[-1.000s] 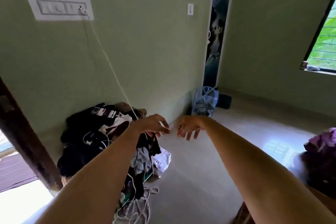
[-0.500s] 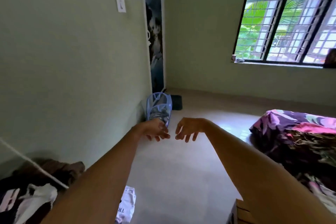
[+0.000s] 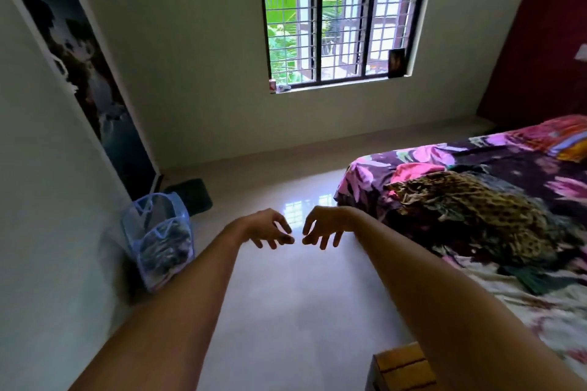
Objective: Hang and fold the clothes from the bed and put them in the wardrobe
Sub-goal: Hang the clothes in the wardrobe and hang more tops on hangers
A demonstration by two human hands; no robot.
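View swung right; bed, leopard-print clothes now right, mesh basket left.

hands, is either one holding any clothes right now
No, the left hand and the right hand hang empty over the floor, while the clothes lie on the bed.

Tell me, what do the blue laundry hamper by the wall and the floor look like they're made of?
Laundry hamper: thin blue mesh fabric, probably nylon or polyester; the clothes inside show through its walls.
Floor: pale polished tile or stone with a glossy finish; it mirrors the panes of the window.
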